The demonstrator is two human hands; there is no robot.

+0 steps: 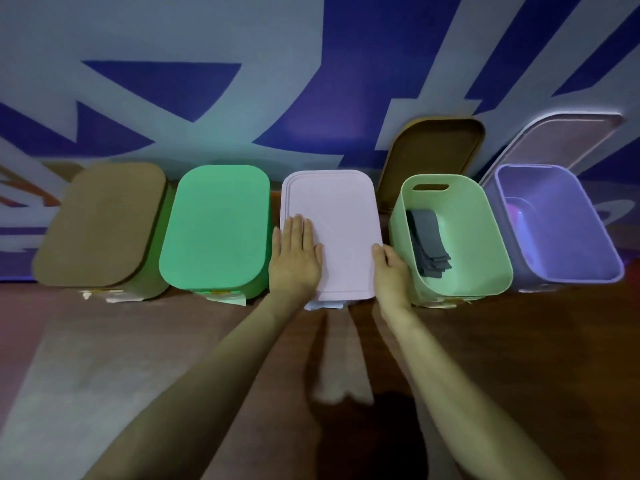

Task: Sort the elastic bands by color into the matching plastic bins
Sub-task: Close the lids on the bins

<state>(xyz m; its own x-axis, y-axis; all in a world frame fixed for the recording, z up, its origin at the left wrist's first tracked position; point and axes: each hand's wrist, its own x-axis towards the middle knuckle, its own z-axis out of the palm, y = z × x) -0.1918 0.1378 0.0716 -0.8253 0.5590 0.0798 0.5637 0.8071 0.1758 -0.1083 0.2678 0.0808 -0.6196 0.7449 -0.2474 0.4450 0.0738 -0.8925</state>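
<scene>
A: Pink lid (341,230): your left hand (296,258) lies flat on it, fingers straight; right hand (391,271) pinches its right edge.
B: Bands?
A: Grey bands (429,244) sit in the open green bin (481,237), just right of that grip. Hold the lid level, move both sides together.

hands (343,261) on pink lid (341,216), 5 bins (460,244)

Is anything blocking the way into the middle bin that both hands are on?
Yes: its pale pink lid sits closed over the opening. The left hand lies flat on it and the right hand holds its right edge.
</scene>
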